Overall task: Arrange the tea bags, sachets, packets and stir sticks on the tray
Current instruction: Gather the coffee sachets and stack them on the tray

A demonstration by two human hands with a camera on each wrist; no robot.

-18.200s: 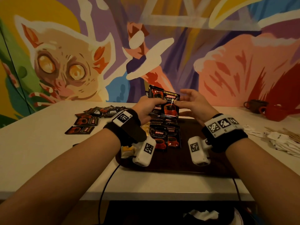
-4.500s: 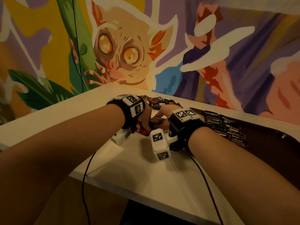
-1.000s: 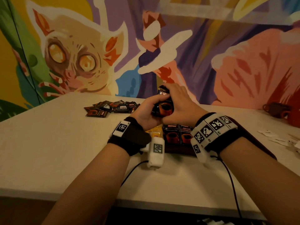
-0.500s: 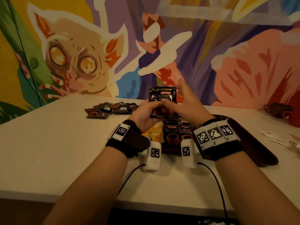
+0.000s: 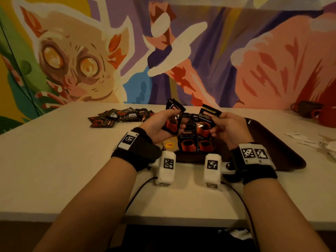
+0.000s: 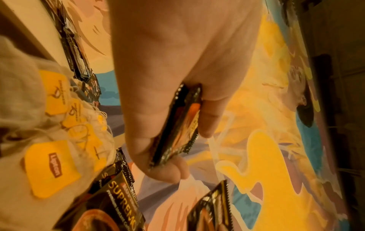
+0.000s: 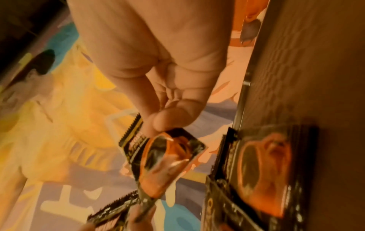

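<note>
Both hands hover over the left part of the dark brown tray. My left hand grips a small stack of black coffee packets, seen edge-on between thumb and fingers. My right hand pinches one black coffee packet with an orange cup printed on it. Flat on the tray below lie more coffee packets in rows, with yellow-tagged tea bags to their left.
A loose pile of black coffee packets lies on the white table at the back left. White sachets and stir sticks lie at the right edge. Dark and red cups stand far right. A painted wall rises behind.
The two hands have drawn apart: the stack they held together is now split, most of it in my left hand, one packet in my right.
</note>
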